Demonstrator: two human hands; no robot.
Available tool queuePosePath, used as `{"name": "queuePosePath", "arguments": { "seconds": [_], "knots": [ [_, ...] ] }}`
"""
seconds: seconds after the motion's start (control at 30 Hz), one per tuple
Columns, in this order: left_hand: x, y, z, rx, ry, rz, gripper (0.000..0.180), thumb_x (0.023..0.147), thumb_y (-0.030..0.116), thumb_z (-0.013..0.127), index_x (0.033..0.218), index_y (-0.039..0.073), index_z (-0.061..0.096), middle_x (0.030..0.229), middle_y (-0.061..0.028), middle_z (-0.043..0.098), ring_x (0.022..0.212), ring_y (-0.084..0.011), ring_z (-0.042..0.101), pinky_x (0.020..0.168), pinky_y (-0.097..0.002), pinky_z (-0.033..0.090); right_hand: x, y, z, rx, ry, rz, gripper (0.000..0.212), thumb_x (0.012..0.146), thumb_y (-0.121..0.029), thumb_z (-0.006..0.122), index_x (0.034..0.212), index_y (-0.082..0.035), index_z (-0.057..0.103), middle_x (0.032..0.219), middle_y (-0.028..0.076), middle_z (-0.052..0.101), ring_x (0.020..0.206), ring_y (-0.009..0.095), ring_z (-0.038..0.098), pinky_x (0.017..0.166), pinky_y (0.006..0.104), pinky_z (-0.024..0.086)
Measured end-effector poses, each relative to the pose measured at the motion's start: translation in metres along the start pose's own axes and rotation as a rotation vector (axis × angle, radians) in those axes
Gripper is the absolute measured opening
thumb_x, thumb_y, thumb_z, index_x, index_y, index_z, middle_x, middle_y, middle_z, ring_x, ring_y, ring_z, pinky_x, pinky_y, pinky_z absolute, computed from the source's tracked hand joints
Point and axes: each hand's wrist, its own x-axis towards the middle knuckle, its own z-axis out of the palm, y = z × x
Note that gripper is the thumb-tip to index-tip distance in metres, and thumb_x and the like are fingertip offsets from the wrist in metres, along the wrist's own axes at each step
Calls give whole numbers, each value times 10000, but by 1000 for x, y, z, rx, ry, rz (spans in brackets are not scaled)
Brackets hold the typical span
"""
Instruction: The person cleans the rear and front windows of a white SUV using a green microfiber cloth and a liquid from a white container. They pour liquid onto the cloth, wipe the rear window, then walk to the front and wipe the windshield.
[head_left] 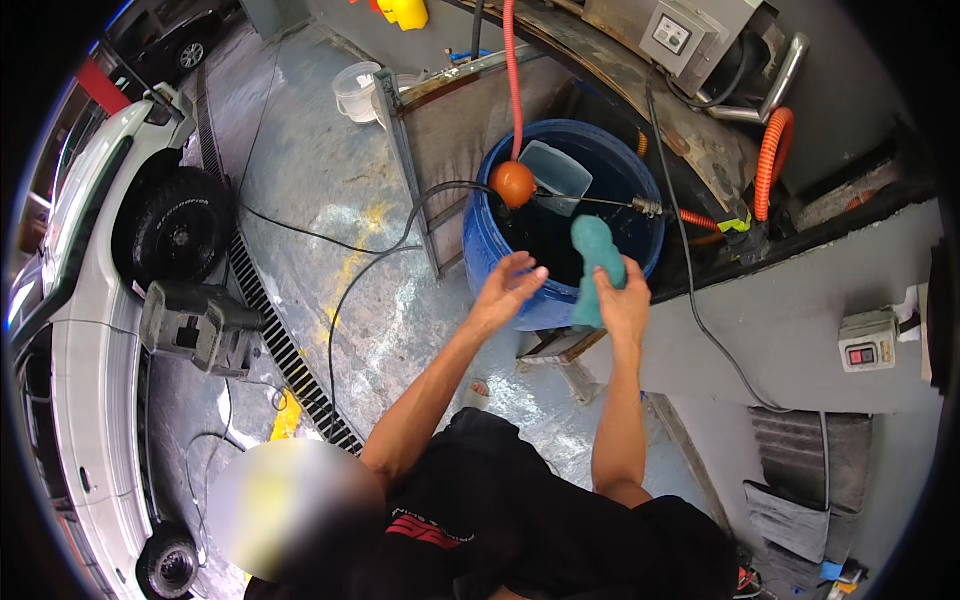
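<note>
Hands (565,290) raised (right gripping cloth (596,265))

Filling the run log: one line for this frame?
left hand: open, empty | right hand: gripping teal cloth | over blue barrel

The right hand (624,300) hid the middle of the teal cloth (597,250). Beyond it, the blue barrel (490,240) held dark contents too dim to tell.
</note>
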Motion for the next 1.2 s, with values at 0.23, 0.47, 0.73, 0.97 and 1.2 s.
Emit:
{"name": "queuePosePath", "arguments": {
  "seconds": [0.23, 0.47, 0.73, 0.97, 1.2],
  "knots": [
    [-24, 9, -47, -491, 166, -63, 624, 924, 419, 761, 1313, -23, 555, 1160, -128, 675, 1043, -240, 679, 943, -391, 546, 68, -7, 35, -71, -553, -245, 375, 973, -306, 706, 1200, -7, 723, 1121, 141, 731, 935, 192, 709, 770, 345, 594],
    [-120, -15, -209, -195, 764, 99, 484, 904, 348, 783, 1200, -1, 627, 987, -73, 691, 823, -192, 683, 760, -337, 566, 184, 62, 138, -932, -485, -614, 959, 776, -207, 823, 1596, -93, 340, 1729, 42, 183, 1610, 270, 61, 1249, 610, 160],
    [-305, -66, -308, -208, 1184, 71, 428, 920, 377, 764, 1124, 11, 679, 905, -58, 701, 753, -165, 670, 713, -306, 555, 206, 77, 163, -830, -618, -716, 291, 920, -117, 617, 1184, -2, 575, 1109, 289, 693, 1154, 501, 610, 998, 586, 471],
    [-433, -123, -311, -238, 1458, 46, 447, 918, 389, 777, 1100, -9, 682, 924, -74, 706, 773, -184, 672, 746, -333, 564, 162, 49, 127, -638, -630, -466, 464, 926, -257, 685, 1255, 23, 517, 1039, 366, 680, 1053, 530, 647, 936, 567, 507],
    [-514, -189, -308, -214, 1594, -148, 404, 913, 377, 781, 1064, 11, 700, 917, -85, 711, 766, -187, 670, 730, -331, 561, 159, 78, 93, -615, -888, -496, 708, 697, -185, 905, 1310, 29, 621, 1218, 241, 689, 1204, 395, 635, 1019, 425, 495]
  ]
}}
